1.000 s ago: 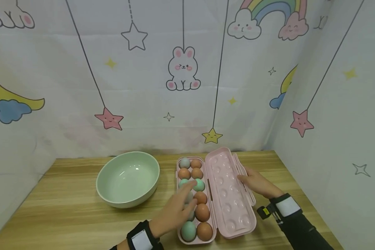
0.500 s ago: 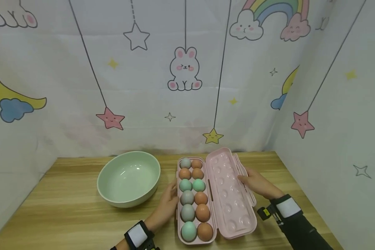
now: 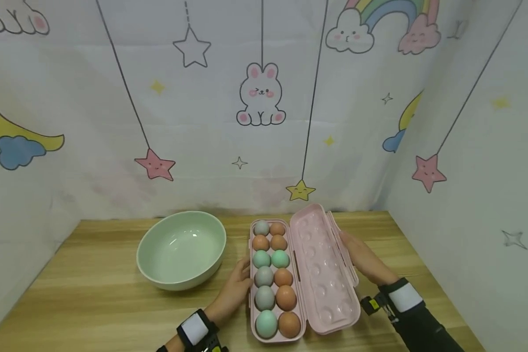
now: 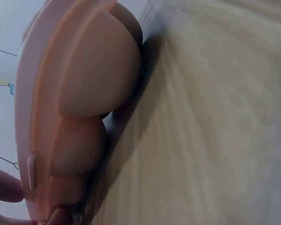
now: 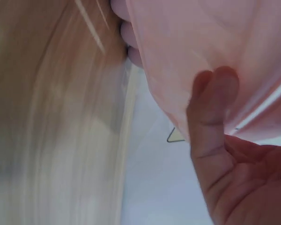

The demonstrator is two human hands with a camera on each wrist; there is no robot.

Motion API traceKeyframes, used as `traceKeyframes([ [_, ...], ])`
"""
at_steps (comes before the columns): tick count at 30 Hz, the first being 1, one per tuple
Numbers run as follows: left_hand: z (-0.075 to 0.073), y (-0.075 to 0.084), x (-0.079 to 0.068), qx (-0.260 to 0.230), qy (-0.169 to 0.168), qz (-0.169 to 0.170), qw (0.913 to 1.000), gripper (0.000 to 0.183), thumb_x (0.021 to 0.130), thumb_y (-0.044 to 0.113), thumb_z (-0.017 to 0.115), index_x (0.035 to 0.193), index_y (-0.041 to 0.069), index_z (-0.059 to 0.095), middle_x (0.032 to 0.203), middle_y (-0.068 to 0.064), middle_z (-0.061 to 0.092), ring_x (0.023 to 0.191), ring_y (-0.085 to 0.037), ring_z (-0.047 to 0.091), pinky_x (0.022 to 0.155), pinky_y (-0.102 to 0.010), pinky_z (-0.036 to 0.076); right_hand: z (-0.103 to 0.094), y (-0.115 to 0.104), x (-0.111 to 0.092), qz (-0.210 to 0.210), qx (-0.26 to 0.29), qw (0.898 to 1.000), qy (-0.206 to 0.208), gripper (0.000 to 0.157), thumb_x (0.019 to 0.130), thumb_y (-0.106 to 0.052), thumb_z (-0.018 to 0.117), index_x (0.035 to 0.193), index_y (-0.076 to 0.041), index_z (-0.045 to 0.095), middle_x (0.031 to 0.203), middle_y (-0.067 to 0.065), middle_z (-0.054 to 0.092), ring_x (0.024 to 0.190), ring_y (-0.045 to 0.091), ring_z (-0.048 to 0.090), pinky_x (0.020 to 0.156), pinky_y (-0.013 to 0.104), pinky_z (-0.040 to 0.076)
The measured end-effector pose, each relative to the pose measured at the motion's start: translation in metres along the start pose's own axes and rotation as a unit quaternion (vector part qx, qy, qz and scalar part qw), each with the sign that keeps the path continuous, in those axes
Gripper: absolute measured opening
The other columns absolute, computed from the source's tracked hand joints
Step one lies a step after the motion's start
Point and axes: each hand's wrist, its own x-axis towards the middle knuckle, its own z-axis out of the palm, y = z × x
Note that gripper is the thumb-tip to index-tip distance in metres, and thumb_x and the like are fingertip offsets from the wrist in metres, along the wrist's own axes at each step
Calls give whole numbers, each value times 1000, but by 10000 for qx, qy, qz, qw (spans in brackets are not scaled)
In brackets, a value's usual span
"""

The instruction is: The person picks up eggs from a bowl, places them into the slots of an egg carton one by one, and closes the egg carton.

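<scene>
A pink egg carton [image 3: 277, 341] lies open on the wooden table, its base filled with brown eggs [image 3: 286, 297] and pale green and grey-green eggs [image 3: 266, 323]. My left hand [image 3: 233, 292] grips the base's left side, thumb at the rim; the left wrist view shows the carton's rounded cups [image 4: 98, 65] close over the wood, with fingers at the far edge. Hinged on the right, the lid [image 3: 319, 274] leans outward. Against its outer face rests my right hand [image 3: 363, 256], its fingers extended along the pink plastic in the right wrist view and partly hidden by the lid in the head view.
Left of the carton stands a large pale green bowl [image 3: 180, 252] with nothing in it. A white cloth backdrop [image 3: 211, 142] with cartoon prints rises behind the table [image 3: 92, 293] and along its right side.
My left hand has come off the eggs to the carton's left side. The right thumb has left the lid's inner edge; that hand is now behind the lid, which has tipped up slightly.
</scene>
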Motion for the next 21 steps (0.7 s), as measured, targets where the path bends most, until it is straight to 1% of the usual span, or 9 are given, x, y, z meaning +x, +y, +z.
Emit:
traceKeyframes([
  [4, 0, 0, 1, -8, -24, -24, 10000, 62, 88, -5, 36, 147, -10, 18, 146, -36, 25, 132, -47, 31, 102, -52, 30, 8, 0, -5, 21, 580, 9982, 156, 66, 104, -43, 17, 146, 7, 29, 140, 30, 39, 123, 42, 46, 90, 41, 46],
  [7, -1, 0, 0, -40, -15, -72, 10000, 63, 88, -5, 37, 148, -9, 19, 145, -36, 27, 132, -47, 32, 102, -51, 32, 16, -2, -7, 112, 948, 9951, 239, 64, 104, -42, 23, 145, 8, 30, 137, 31, 41, 116, 38, 52, 83, 36, 49],
  [10, -1, 0, 0, -73, -5, -142, 9999, 64, 88, -5, 37, 148, -9, 18, 145, -35, 28, 133, -46, 32, 102, -51, 31, 28, -3, -8, 171, 1034, 9939, 352, 61, 104, -40, 31, 147, 4, 31, 138, 26, 42, 117, 34, 51, 83, 33, 49],
  [13, -2, -1, 1, -62, -2, -144, 9999, 64, 87, -5, 37, 148, -10, 17, 146, -35, 27, 134, -46, 30, 103, -52, 30, 41, -5, -8, 62, 958, 9952, 183, 59, 104, -39, 28, 147, 2, 31, 138, 23, 41, 122, 33, 44, 92, 38, 42],
  [14, -2, -1, 1, -56, 6, -145, 9999, 65, 87, -5, 37, 148, -10, 17, 147, -34, 26, 134, -46, 30, 103, -52, 30, 46, -6, -8, -28, 900, 9959, 104, 60, 105, -39, 26, 148, 2, 29, 142, 22, 38, 126, 34, 40, 97, 41, 38],
  [16, -2, -2, 2, -56, 19, -139, 9999, 65, 87, -5, 37, 148, -10, 17, 148, -33, 24, 134, -46, 30, 103, -52, 29, 54, -8, -9, -289, 792, 9963, -169, 60, 106, -37, 19, 151, 1, 23, 147, 22, 30, 131, 36, 32, 100, 45, 33],
  [19, -3, -3, 2, -52, 45, -168, 9998, 65, 87, -4, 38, 149, -9, 18, 148, -32, 24, 133, -45, 32, 103, -50, 31, 67, -11, -9, -774, 757, 9926, -558, 57, 106, -32, 11, 155, -2, 9, 154, 23, 16, 135, 41, 24, 98, 50, 35],
  [20, -3, -3, 1, -43, 56, -185, 9998, 64, 88, -3, 38, 149, -9, 19, 148, -32, 25, 132, -44, 34, 102, -50, 31, 72, -12, -8, -1017, 782, 9892, -709, 55, 106, -27, 9, 156, -4, 5, 155, 23, 12, 136, 43, 23, 96, 51, 37],
  [21, -4, -3, 1, -32, 75, -192, 9998, 62, 90, -1, 39, 149, -9, 20, 148, -31, 26, 131, -43, 36, 102, -49, 32, 77, -13, -7, -1156, 624, 9885, -747, 54, 106, -27, 9, 156, -6, 3, 156, 22, 11, 136, 43, 23, 95, 53, 37],
])
